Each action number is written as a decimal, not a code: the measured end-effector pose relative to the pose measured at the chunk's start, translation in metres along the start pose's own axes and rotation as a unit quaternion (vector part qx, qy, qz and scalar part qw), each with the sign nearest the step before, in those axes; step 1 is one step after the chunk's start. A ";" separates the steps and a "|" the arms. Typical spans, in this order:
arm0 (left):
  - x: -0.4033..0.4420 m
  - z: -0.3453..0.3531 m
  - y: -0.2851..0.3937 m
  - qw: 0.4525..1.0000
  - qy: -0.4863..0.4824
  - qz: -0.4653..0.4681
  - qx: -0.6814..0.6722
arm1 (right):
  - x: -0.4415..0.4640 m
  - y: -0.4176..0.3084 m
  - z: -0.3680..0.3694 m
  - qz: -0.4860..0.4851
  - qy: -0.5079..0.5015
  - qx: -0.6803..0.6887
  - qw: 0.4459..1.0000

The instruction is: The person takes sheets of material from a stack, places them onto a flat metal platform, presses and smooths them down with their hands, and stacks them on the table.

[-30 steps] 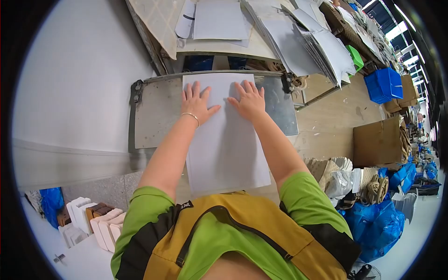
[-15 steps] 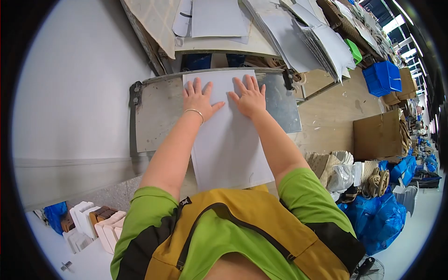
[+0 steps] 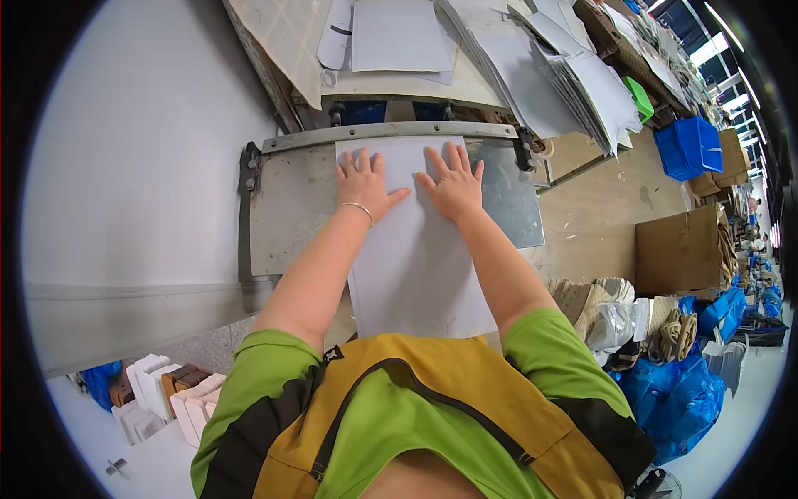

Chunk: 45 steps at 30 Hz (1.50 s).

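A long white sheet lies over a grey metal plate and reaches back toward my body. My left hand, with a bracelet at the wrist, rests flat on the sheet's left part, fingers spread. On the right part lies my right hand, also flat with its fingers apart. Neither hand grips anything. A metal bar runs across the far edge of the plate, just beyond my fingertips, and the sheet's far edge meets it.
Behind the bar, a table carries white sheets and a fanned stack. To the right are a blue crate, a cardboard box and blue bags. A white wall stands at the left.
The metal bar at the plate's far edge now shows its broad face, where earlier only a thin edge showed. Both hands stay flat on the sheet. The view has shifted slightly.
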<state>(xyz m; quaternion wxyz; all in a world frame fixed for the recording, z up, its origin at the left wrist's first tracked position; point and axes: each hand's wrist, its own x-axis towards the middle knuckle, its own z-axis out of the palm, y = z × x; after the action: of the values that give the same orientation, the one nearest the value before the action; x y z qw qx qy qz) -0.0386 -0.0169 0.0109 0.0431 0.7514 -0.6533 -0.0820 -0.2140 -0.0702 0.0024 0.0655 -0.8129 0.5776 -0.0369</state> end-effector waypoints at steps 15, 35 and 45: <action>-0.005 0.019 -0.003 0.998 0.070 0.007 -0.007 | -0.005 0.002 0.004 -0.010 0.016 -0.002 1.000; -0.042 0.021 -0.047 0.999 0.016 0.044 0.019 | -0.011 -0.005 0.022 -0.041 0.055 0.044 0.997; -0.060 0.014 -0.036 0.986 0.132 -0.098 -0.036 | -0.082 0.009 -0.025 0.183 0.001 0.175 0.967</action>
<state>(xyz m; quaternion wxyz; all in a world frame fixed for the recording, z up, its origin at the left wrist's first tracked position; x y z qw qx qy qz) -0.0139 0.0486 -0.0055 0.1478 0.8140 -0.5616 -0.0099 -0.2525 0.0029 0.0268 0.2115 -0.6691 0.7013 -0.1255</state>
